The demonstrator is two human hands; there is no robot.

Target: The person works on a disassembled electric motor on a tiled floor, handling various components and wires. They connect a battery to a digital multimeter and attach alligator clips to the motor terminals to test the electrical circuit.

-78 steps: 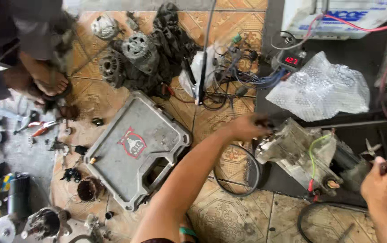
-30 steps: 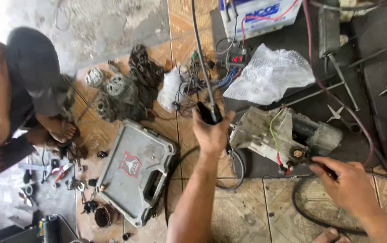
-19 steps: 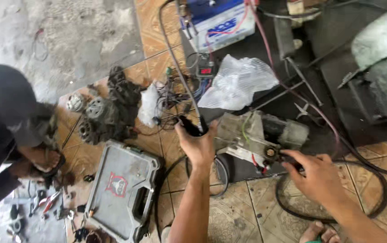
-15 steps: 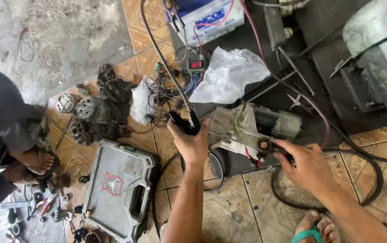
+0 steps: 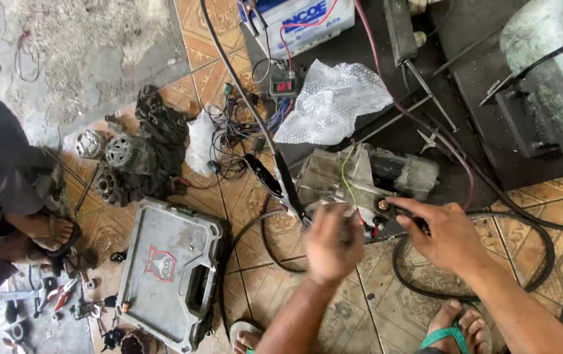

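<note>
Motor [image 5: 367, 180]: lying on its side on the floor, at the edge of the dark mat [image 5: 491, 157], just ahead of both hands.
Left hand [image 5: 332, 242]: blurred, at the motor's near end beside the black clamp [image 5: 289, 183]; can't tell whether the fingers are closed on anything.
Right hand [image 5: 448, 233]: fingers curled, pinching a dark lead end right against the terminal stud [image 5: 382, 205] on the motor's face.
Weight: cast metal body, looks heavy and stiff; I'd judge it won't shift under a light touch.
Surface: grimy, likely greasy, so probably slippery on the round barrel.
Where to hold: the ribbed housing or flange end looks the safest grip, not the thin green wire [image 5: 345, 177] or the stud.
Cables [image 5: 426, 288]: thick black loops on the tiles, springy, lying near the feet.
Nearby: grey toolcase [image 5: 170, 269] to the left, bubble wrap [image 5: 334, 101] behind the motor, another person crouched at far left.
</note>
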